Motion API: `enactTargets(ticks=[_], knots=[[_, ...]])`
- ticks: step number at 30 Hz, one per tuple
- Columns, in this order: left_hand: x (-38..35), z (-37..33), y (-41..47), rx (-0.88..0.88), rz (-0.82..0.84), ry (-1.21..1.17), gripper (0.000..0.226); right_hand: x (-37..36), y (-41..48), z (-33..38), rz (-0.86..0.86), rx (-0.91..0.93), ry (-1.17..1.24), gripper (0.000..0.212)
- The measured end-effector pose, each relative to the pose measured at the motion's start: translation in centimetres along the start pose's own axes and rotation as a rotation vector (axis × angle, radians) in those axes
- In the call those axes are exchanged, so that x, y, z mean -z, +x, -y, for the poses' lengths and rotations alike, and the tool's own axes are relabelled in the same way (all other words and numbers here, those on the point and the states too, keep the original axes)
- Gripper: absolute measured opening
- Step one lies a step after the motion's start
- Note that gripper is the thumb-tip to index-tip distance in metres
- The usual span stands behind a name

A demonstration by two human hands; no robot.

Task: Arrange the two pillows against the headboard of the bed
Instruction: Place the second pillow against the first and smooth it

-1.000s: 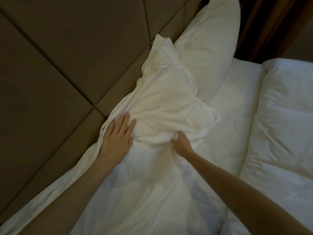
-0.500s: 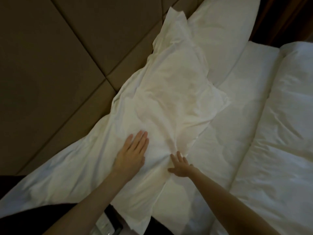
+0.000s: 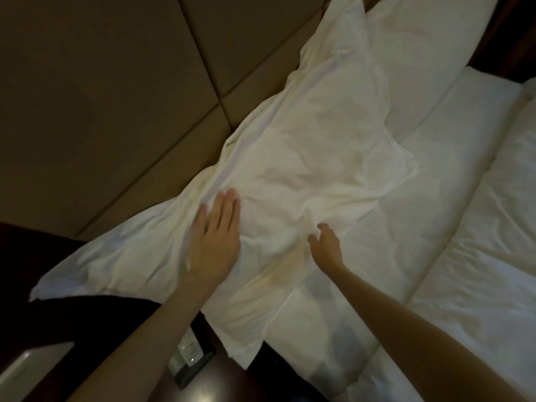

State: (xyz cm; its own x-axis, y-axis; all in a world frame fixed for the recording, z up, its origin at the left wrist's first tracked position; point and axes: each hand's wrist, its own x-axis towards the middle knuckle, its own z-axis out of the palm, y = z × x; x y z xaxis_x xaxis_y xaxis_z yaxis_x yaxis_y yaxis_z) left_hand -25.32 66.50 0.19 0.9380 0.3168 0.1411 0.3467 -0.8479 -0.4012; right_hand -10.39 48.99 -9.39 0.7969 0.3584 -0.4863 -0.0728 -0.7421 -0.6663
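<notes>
A crumpled white pillow [image 3: 313,158] lies along the padded brown headboard [image 3: 121,91], its near end hanging past the bed's corner. A second, smoother white pillow [image 3: 429,50] leans on the headboard farther back, partly hidden by the first. My left hand [image 3: 216,239] rests flat on the near pillow, fingers together and stretched out. My right hand [image 3: 326,245] hovers at the pillow's bed-side edge with fingers loosely curled and apart, holding nothing.
A white duvet [image 3: 478,227] covers the bed to the right. At the lower left stands a dark bedside table [image 3: 58,320] with a small switch panel [image 3: 191,358] and a pale object [image 3: 32,369] on it.
My right hand has let go of the pillow's edge and opened. The pillow now lies flatter and more spread along the headboard. The camera has pulled back, showing the bedside table.
</notes>
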Motion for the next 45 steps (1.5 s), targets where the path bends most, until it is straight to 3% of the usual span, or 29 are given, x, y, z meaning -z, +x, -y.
enactTargets(ticks=[3, 9, 17, 22, 27, 33, 37, 40, 45], knots=[[0.1, -1.5, -0.9, -0.067, -0.022, -0.035, 0.063, -1.8, -0.9, 2.3, -0.004, 0.060, 0.117, 0.063], [-0.2, 2.2, -1.6, -0.131, -0.051, -0.029, 0.057, -9.7, -3.4, 3.9, 0.371, -0.064, -0.098, 0.096], [0.4, 4.3, -1.8, -0.052, -0.107, 0.031, 0.049, -9.5, -4.4, -0.6, 0.473, 0.019, -0.607, 0.098], [1.2, 2.5, 0.1, -0.160, -0.166, 0.024, 0.056, -5.9, -4.8, -2.1, 0.512, -0.043, -0.695, 0.086], [2.1, -1.0, 4.6, -0.252, -0.118, -0.034, 0.058, -1.3, -3.5, -3.3, 0.373, -0.254, -0.576, 0.070], [2.7, -4.3, 11.2, -0.335, -0.088, -0.103, 0.057, 4.1, 0.3, -2.2, 0.013, -0.230, -0.361, 0.046], [2.9, -6.4, 16.3, -0.476, -0.204, -0.167, 0.038, 6.3, 4.5, 0.4, -0.232, -0.116, -0.188, 0.055], [2.3, -7.6, 20.3, -0.493, -0.219, -0.115, 0.050, 7.0, 8.1, 2.9, -0.398, 0.004, -0.103, 0.060], [-0.4, -7.6, 25.1, -0.541, -0.210, -0.001, 0.058, 4.6, 13.1, 3.4, -0.402, 0.089, -0.077, 0.066]])
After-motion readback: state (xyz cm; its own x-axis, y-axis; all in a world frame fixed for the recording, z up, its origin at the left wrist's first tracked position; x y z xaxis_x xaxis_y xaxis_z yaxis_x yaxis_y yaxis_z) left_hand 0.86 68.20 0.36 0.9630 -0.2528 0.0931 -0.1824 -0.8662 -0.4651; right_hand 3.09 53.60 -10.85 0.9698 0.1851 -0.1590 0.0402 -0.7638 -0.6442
